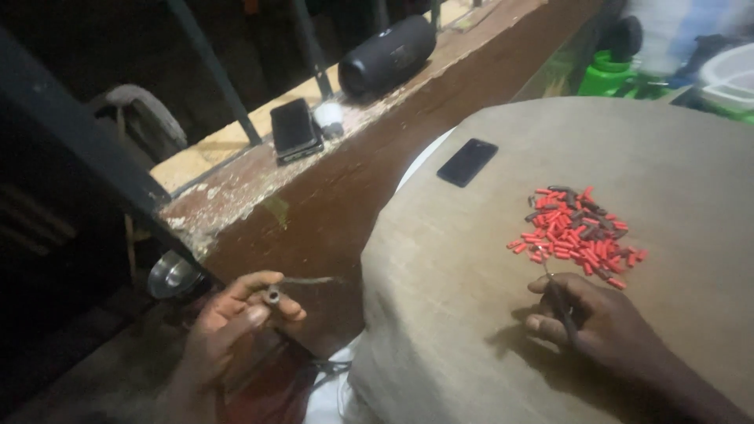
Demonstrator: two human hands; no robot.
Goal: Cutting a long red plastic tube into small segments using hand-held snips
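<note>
Left hand (236, 318) is pinching a small dark metal tube (273, 296) off the table's edge: likely rigid, light, best gripped by its sides. Right hand (593, 318), closed on a thin tool (559, 302), is resting beside the heap of red plastic sleeves (577, 234).

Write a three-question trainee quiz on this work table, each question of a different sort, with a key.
1. True or false: the phone on the table lies among the red pieces.
2. Which hand holds the small dark tube: A left hand, B right hand?
3. Fill in: the black speaker lies on the wooden ____.

Key: 1 false, it lies apart, to their upper left. 2 A; the tube is pinched in its fingers, while the right grips a thin tool. 3 ledge.
</note>
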